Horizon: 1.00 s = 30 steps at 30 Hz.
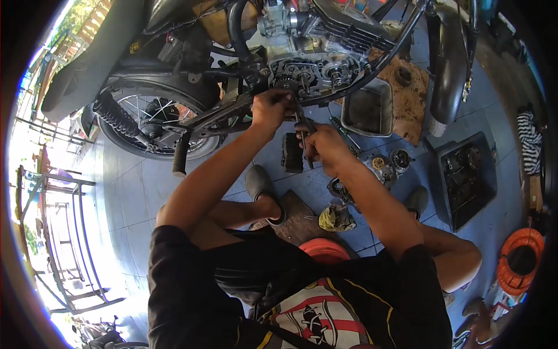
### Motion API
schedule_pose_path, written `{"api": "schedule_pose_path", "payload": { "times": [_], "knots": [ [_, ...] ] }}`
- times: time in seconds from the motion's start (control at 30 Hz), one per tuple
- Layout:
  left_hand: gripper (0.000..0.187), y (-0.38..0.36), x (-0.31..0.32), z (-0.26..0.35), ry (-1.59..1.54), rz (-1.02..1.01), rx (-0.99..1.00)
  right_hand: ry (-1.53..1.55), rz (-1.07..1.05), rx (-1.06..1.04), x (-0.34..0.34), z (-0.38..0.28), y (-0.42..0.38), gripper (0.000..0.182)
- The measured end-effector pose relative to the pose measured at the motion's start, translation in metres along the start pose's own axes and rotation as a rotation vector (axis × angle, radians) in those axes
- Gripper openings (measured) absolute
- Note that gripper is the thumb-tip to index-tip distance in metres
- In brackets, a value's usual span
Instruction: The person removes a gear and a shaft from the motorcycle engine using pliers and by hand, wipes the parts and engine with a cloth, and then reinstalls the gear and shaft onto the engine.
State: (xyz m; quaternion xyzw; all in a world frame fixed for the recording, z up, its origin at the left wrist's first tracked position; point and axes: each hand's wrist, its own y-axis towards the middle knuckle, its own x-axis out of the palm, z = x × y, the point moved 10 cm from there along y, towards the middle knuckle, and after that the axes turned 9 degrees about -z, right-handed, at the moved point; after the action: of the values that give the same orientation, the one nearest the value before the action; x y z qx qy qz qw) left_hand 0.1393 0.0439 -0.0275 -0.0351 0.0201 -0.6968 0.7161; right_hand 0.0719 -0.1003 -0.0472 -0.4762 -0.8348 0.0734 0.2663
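Observation:
A motorcycle engine (pixel 317 74) stands with its side cover off, its shafts and gears bared. My left hand (pixel 271 110) is at the lower left of the opening, fingers bent and pinched together; what they hold is hidden behind them. My right hand (pixel 326 146) grips a long, slim metal tool (pixel 303 138), held upright, its upper end just below the engine case near my left fingertips. Below it on the floor lies a dark ribbed block (pixel 292 152). A screwdriver (pixel 344 132) rests right of my right hand.
A metal drain pan (pixel 388 119) sits on stained cardboard (pixel 410 87) under the engine. Engine covers (pixel 379 168) lie beside my right forearm, near a yellow rag (pixel 331 218). A grey bin (pixel 440 189) of parts stands right. The rear wheel (pixel 125 125) is left.

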Motion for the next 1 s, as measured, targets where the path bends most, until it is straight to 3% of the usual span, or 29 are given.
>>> {"api": "schedule_pose_path", "payload": {
  "times": [0.13,0.27,0.47,0.73,1.0],
  "knots": [
    [0.018,-0.005,-0.007,0.004,0.012,0.21,0.036,-0.061,-0.004,-0.013,0.0,-0.008,0.016,0.013],
    [0.019,0.001,-0.013,-0.012,-0.031,0.303,0.047,-0.07,-0.039,0.053,-0.006,0.005,0.036,0.012],
    [0.012,0.016,-0.022,-0.04,-0.177,0.418,0.121,-0.081,-0.013,-0.014,-0.005,-0.005,0.042,0.008],
    [0.02,0.012,-0.032,-0.043,0.118,0.622,0.011,-0.197,0.009,-0.095,-0.003,-0.015,0.049,0.004],
    [0.021,0.015,-0.028,-0.055,-0.07,0.608,-0.036,-0.283,0.069,-0.083,0.002,-0.026,0.04,0.006]
  ]
}}
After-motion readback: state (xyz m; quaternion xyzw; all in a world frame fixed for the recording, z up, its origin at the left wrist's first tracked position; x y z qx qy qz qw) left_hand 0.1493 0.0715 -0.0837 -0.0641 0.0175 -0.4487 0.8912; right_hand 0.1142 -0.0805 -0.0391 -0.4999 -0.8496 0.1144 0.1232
